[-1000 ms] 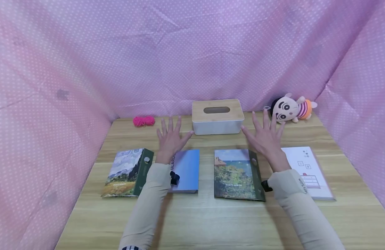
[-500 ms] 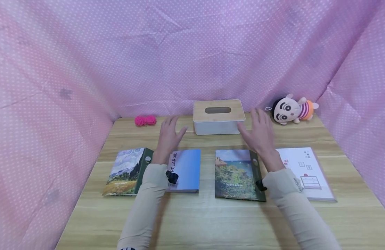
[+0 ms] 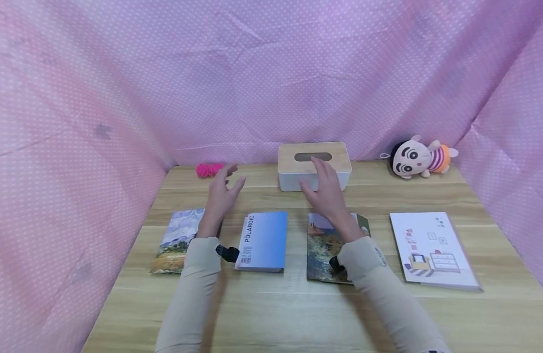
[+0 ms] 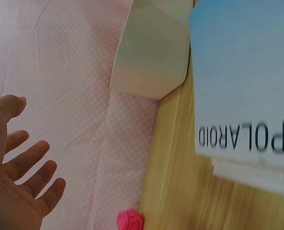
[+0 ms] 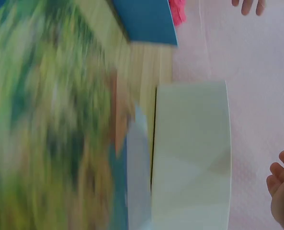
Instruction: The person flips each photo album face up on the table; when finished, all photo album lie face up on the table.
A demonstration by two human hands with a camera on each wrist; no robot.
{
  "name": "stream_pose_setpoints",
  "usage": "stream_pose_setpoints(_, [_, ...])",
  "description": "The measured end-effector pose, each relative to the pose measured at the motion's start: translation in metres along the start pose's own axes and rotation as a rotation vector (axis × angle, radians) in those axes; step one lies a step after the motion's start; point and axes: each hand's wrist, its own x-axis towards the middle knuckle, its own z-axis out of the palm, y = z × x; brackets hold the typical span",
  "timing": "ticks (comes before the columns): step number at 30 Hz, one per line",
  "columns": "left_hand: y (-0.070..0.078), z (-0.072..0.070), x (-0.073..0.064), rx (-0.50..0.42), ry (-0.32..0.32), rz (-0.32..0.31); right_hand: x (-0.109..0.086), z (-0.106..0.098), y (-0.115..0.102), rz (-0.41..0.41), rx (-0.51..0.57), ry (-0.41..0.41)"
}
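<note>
My left hand (image 3: 221,195) hovers over the back left of the table, fingers loosely bent and holding nothing. Just in front of it lie a landscape-painting photo album (image 3: 179,235), partly covered by my forearm, and a blue Polaroid album (image 3: 264,240). My right hand (image 3: 326,193) is in the air before the tissue box (image 3: 293,181), thumb spread from the fingers and nothing in its grasp. Beneath my right wrist is a second painted photo album (image 3: 317,260). In the left wrist view the fingers (image 4: 29,163) are apart and relaxed.
A bundle of pink yarn (image 3: 207,170) sits at the back left. A plush doll (image 3: 412,157) lies at the back right, behind a white book (image 3: 434,250) with a room drawing. Pink dotted cloth (image 3: 262,83) hangs along the table's back and sides.
Both hands have moved left, and their spread fingers have drawn in and bent a little. The white book and Polaroid cover are now uncovered. The view has shifted slightly.
</note>
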Motion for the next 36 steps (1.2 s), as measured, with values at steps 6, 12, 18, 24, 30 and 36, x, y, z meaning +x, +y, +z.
stream_pose_setpoints(6, [-0.019,-0.030,-0.013,-0.001,0.028,-0.042,-0.001,0.031,-0.018,-0.020,0.050,-0.043])
stream_pose_setpoints(12, [-0.044,-0.064,-0.031,0.028,-0.002,-0.139,-0.007,0.063,-0.034,0.035,0.102,-0.112])
stream_pose_setpoints(18, [-0.065,-0.097,-0.049,0.069,-0.035,-0.216,-0.018,0.093,-0.057,0.086,0.118,-0.228])
stream_pose_setpoints(24, [-0.086,-0.121,-0.063,0.145,-0.071,-0.262,-0.024,0.121,-0.083,0.084,0.124,-0.317])
stream_pose_setpoints(30, [-0.111,-0.141,-0.079,0.198,-0.160,-0.302,-0.035,0.145,-0.112,0.092,0.163,-0.435])
stream_pose_setpoints(36, [-0.130,-0.151,-0.096,0.226,-0.230,-0.396,-0.049,0.166,-0.138,0.102,0.205,-0.542])
